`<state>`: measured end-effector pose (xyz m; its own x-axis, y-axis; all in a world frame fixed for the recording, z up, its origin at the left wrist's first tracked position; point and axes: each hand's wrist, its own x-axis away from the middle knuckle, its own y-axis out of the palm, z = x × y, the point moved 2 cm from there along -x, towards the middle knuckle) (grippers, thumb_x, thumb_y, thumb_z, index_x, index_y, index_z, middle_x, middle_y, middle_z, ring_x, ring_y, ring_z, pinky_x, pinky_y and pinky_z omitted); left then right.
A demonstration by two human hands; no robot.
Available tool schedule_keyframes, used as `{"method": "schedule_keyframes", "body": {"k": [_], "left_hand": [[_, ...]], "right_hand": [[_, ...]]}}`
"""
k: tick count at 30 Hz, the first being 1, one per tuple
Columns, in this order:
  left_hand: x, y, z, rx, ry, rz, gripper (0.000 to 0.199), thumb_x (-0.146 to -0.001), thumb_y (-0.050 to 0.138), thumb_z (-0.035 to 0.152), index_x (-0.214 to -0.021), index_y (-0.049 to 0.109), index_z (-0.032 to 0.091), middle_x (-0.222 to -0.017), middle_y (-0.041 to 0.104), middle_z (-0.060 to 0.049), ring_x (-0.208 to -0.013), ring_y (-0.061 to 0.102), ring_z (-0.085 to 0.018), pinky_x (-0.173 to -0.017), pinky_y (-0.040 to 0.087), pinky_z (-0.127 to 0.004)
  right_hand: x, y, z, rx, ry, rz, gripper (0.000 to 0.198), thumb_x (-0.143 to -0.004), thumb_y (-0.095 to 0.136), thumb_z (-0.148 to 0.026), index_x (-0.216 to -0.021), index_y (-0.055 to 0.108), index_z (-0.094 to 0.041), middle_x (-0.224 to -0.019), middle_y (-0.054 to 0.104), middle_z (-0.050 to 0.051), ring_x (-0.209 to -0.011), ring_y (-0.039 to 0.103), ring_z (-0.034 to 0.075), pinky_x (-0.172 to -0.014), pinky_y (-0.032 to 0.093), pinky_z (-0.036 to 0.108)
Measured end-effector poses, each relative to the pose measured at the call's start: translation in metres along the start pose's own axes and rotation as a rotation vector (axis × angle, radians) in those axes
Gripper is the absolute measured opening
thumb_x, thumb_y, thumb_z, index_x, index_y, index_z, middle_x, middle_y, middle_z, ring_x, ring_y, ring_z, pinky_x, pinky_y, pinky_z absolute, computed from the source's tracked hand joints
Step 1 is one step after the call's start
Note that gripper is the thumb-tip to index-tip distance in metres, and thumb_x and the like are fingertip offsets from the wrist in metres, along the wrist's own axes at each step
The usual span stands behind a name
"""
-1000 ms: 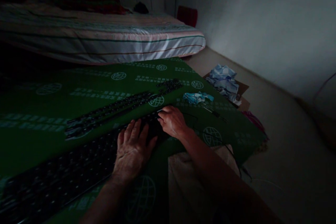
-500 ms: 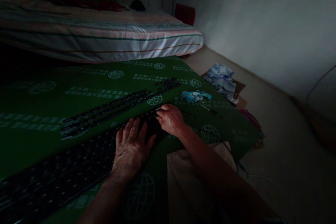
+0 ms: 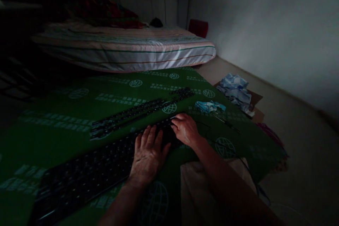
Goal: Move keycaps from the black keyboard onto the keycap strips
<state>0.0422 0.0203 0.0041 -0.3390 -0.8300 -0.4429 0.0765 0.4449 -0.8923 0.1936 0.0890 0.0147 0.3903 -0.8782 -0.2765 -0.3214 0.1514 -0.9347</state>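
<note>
A long black keyboard (image 3: 90, 169) lies slantwise on the green printed board in front of me. My left hand (image 3: 148, 153) rests flat on it toward its right part, fingers stretched out. At the keyboard's far right end my right hand (image 3: 185, 129) is closed in a pinch. A small pale sliver shows at its fingertips, too dim to name. Beyond the keyboard lie rows of small black pieces (image 3: 127, 113), like keycaps, and a loose heap of black pieces (image 3: 182, 93).
Right of my hands are a crumpled blue cloth (image 3: 210, 106), a screwdriver (image 3: 229, 124) and a black cable (image 3: 225, 145). A beige cloth (image 3: 193, 183) lies under my right forearm. Crumpled pale paper (image 3: 234, 90) sits on the floor. A bed (image 3: 148, 54) stands behind the green board (image 3: 53, 141).
The view has swung left and up, so everything appears farther right and lower. Both hands keep nearly the same places on the keyboard.
</note>
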Motion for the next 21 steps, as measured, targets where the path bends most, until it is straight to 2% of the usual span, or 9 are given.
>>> {"method": "schedule_keyframes", "body": {"k": [5, 14, 17, 21], "left_hand": [[0.004, 0.000, 0.000, 0.006, -0.007, 0.013, 0.043, -0.087, 0.049, 0.038, -0.116, 0.060, 0.009, -0.130, 0.052, -0.021, -0.124, 0.044, -0.036, -0.098, 0.038, -0.053], [0.007, -0.001, -0.001, 0.072, -0.055, -0.002, 0.040, -0.086, 0.051, 0.035, -0.117, 0.059, 0.012, -0.133, 0.051, -0.020, -0.126, 0.043, -0.036, -0.097, 0.039, -0.055], [0.009, -0.001, -0.001, 0.080, -0.058, 0.015, 0.041, -0.085, 0.052, 0.035, -0.118, 0.058, 0.012, -0.133, 0.051, -0.020, -0.125, 0.043, -0.036, -0.097, 0.038, -0.056], [0.010, -0.001, -0.001, 0.070, -0.047, 0.022, 0.043, -0.085, 0.052, 0.036, -0.119, 0.057, 0.010, -0.133, 0.050, -0.021, -0.124, 0.044, -0.036, -0.098, 0.038, -0.055]], "right_hand": [[0.003, 0.002, -0.002, -0.038, 0.009, 0.038, 0.014, -0.083, 0.055, -0.022, -0.092, 0.066, -0.021, -0.101, 0.062, 0.006, -0.099, 0.053, 0.020, -0.089, 0.041, 0.033], [0.005, 0.005, -0.003, -0.089, 0.029, 0.058, 0.017, -0.084, 0.054, -0.021, -0.093, 0.068, -0.021, -0.105, 0.064, 0.008, -0.101, 0.055, 0.021, -0.090, 0.044, 0.034], [0.005, -0.005, -0.007, -0.099, 0.050, 0.073, 0.018, -0.085, 0.053, -0.022, -0.095, 0.068, -0.020, -0.104, 0.064, 0.008, -0.100, 0.056, 0.021, -0.089, 0.044, 0.033], [-0.001, -0.034, -0.014, -0.058, 0.042, 0.053, 0.020, -0.086, 0.053, -0.025, -0.097, 0.068, -0.021, -0.105, 0.064, 0.008, -0.100, 0.056, 0.021, -0.090, 0.044, 0.032]]}}
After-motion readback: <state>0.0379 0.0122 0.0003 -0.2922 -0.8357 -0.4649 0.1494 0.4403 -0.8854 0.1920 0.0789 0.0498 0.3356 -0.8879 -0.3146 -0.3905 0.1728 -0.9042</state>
